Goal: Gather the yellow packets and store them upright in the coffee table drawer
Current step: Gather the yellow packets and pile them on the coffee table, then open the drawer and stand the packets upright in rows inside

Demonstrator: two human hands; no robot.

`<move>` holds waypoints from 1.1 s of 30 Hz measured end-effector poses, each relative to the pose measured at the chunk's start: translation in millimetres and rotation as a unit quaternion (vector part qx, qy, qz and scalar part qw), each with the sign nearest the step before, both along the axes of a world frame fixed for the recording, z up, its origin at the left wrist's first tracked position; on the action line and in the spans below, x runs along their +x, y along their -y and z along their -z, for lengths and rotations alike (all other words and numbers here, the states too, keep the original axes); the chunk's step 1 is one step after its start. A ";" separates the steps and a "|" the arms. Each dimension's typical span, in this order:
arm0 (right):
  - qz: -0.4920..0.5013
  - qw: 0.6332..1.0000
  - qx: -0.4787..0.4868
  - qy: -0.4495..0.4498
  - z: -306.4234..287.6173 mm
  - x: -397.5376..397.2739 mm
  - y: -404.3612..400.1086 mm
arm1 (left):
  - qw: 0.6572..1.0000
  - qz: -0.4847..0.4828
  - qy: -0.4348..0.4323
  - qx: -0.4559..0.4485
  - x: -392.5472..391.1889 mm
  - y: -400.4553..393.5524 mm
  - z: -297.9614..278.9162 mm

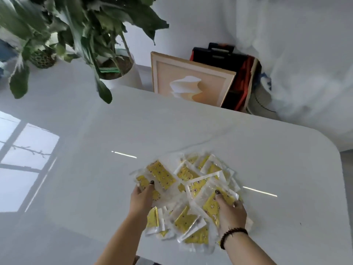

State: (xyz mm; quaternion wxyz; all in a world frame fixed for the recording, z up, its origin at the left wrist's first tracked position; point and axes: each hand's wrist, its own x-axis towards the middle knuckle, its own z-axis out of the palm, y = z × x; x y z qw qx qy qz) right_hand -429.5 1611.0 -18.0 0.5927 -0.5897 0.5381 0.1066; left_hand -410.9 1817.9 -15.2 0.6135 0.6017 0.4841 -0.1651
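Note:
Several yellow packets (188, 190) in clear wrappers lie in a loose, overlapping heap on the glossy white coffee table (238, 142), near its front edge. My left hand (142, 195) rests on the heap's left side, fingers curled over a packet at the edge. My right hand (230, 209) lies on the right side of the heap, its fingers bent over a packet there; a dark bead bracelet circles that wrist. No drawer is in view.
A large leafy potted plant (114, 67) stands beyond the table's far left corner. A framed picture (191, 81) and a black and orange case (225, 60) lean against the wall behind the table. White fabric hangs at the right.

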 end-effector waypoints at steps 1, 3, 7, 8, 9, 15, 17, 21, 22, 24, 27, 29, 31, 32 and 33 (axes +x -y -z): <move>0.012 1.000 -0.004 -0.011 12.9 0.2 -5.3 | 1.000 0.016 -0.002 0.002 7.3 -4.0 13.8; 0.036 0.999 -0.018 -0.027 35.2 -0.8 -14.2 | 0.999 0.047 -0.010 0.007 19.1 -10.8 39.0; 0.109 0.994 -0.006 -0.024 89.4 -12.5 -35.8 | 0.994 0.107 -0.007 0.005 40.6 -21.7 76.6; 0.117 0.993 -0.008 -0.022 103.2 -17.1 -39.5 | 0.993 0.120 -0.005 0.002 43.8 -24.2 84.4; 0.132 0.991 -0.011 -0.025 113.2 -22.2 -43.3 | 0.991 0.133 -0.006 -0.001 45.9 -25.4 89.2; 0.222 0.973 -0.029 -0.050 125.9 -38.7 -60.9 | 0.977 0.194 -0.043 -0.075 28.6 -31.0 109.5; 0.208 0.977 -0.022 -0.042 124.4 -46.1 -65.0 | 0.970 0.218 -0.055 -0.093 15.2 -31.0 107.9; 0.173 0.984 0.005 -0.034 113.4 -60.2 -63.2 | 0.965 0.236 -0.062 -0.093 -10.5 -29.2 99.3; 0.175 0.984 0.020 -0.022 109.4 -63.7 -62.3 | 0.965 0.236 -0.064 -0.092 -15.5 -28.3 96.7; 0.177 0.983 0.043 -0.006 103.3 -72.8 -61.0 | 0.964 0.242 -0.064 -0.086 -25.4 -25.8 90.5; 0.156 0.987 0.047 0.001 96.5 -91.7 -59.1 | 0.963 0.252 -0.057 -0.079 -41.2 -21.2 79.9; 0.137 0.989 0.055 0.010 89.5 -104.3 -57.5 | 0.962 0.257 -0.044 -0.080 -53.3 -17.8 72.1; 0.117 0.991 0.065 0.025 82.8 -118.4 -56.6 | 0.962 0.257 -0.032 -0.081 -68.0 -13.7 64.3; 0.111 0.991 0.072 0.034 81.1 -125.7 -55.7 | 0.963 0.257 -0.026 -0.081 -75.8 -11.5 61.1; 0.104 0.990 0.080 0.043 79.3 -133.0 -54.9 | 0.963 0.257 -0.018 -0.081 -85.0 -9.4 58.4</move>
